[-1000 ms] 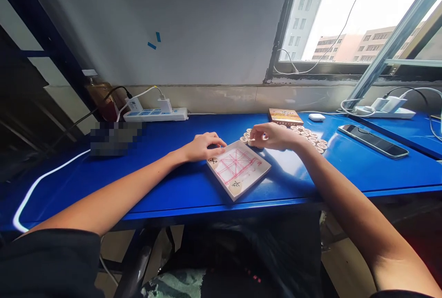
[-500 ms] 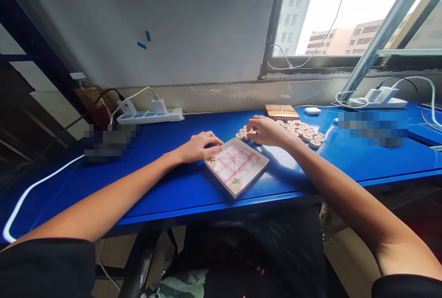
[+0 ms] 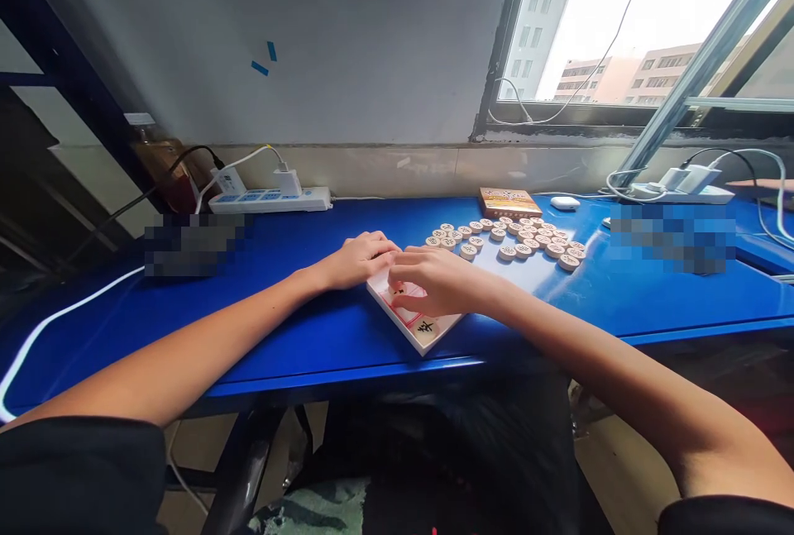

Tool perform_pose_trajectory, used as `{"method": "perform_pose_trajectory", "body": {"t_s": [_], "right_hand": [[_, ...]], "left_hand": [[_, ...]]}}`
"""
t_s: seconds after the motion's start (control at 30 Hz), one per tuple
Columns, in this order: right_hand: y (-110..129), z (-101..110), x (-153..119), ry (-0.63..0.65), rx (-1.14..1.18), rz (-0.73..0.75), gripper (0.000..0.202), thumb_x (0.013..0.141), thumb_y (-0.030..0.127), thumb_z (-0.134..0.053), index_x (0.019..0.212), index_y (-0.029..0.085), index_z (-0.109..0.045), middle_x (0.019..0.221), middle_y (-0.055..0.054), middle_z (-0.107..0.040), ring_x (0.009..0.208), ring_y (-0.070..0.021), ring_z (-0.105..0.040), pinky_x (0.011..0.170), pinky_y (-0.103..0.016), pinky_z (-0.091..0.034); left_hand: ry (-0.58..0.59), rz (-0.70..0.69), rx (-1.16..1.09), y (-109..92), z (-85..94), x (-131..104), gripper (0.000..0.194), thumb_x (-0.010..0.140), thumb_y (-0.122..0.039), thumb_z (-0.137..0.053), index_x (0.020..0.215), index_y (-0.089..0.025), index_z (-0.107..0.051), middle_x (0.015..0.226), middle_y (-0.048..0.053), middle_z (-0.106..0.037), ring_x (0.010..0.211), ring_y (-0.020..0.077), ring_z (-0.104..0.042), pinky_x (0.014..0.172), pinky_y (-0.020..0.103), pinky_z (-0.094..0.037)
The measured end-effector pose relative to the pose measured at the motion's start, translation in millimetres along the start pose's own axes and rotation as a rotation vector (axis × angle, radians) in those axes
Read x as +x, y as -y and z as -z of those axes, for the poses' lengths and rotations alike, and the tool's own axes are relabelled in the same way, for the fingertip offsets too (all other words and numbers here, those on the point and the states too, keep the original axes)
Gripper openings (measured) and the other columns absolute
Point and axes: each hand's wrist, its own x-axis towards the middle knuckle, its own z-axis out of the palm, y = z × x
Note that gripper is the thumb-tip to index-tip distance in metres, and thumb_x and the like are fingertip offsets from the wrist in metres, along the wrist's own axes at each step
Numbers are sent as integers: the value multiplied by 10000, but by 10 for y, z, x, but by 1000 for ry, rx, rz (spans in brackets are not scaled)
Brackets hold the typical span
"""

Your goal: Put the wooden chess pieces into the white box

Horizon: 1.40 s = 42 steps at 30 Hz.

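Observation:
A shallow white box tray (image 3: pixel 417 343), with red grid lines inside, lies turned cornerwise near the table's front edge. My left hand (image 3: pixel 356 260) rests at its far left side, fingers curled against the rim. Over the tray is my right hand (image 3: pixel 434 280), thumb and fingers bent around a round wooden xiangqi piece (image 3: pixel 398 292). Another xiangqi piece (image 3: pixel 425 327) with a black character lies in the tray's near corner. Much of the tray's inside is covered by my right hand. Beyond it, several loose xiangqi pieces (image 3: pixel 523 251) are spread on the blue table.
A brown printed box (image 3: pixel 509 203) stands behind the loose pieces, beside a small white case (image 3: pixel 564 203). Power strips with plugs stand at the back left (image 3: pixel 271 200) and the back right (image 3: pixel 698 190). A bottle (image 3: pixel 160 163) is at the far left.
My right hand has moved from the loose pieces toward me and left, over the tray. Pieces it had covered are visible again. My left hand stays by the tray.

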Motion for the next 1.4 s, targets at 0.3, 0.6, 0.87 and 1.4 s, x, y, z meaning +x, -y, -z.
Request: {"method": "perform_pose_trajectory", "body": {"t_s": [0.3,0.6,0.87,1.4], "right_hand": [[-207,298,-101,-164,96,-306,110,820,196,-555,919,171,-595,888,-54,-639,846,-171,-568,735,-276,-410],[-649,382,-413,28,101,-493,234,763,255,-627,993,219,-636,973,-48,-650,993,-227,-550,833,-350,-454],[-322,448,-252,47,143,-342,190,750,225,-625,935,184,-646,947,-69,-615,931,-214,-534,809,-339,-442],[-12,492,-119,357,677,-234,91,791,231,-636,803,146,-605,781,-6,-630,682,-94,-531,589,-200,-407]], "left_hand": [[-13,3,-5,-16,-4,-13,352,958,-397,-362,1104,-268,-656,1061,39,-582,1030,230,-504,932,386,-372],[-10,-3,-15,-29,13,-14,353,959,-393,-367,1105,-260,-659,1062,44,-596,1039,230,-513,922,384,-376],[-8,-1,-5,-21,11,-9,353,963,-391,-364,1112,-263,-657,1067,44,-592,1043,229,-508,934,382,-370],[-28,-12,30,-53,58,-12,361,957,-395,-366,1085,-237,-664,1046,50,-609,1016,219,-532,917,362,-391]]}}
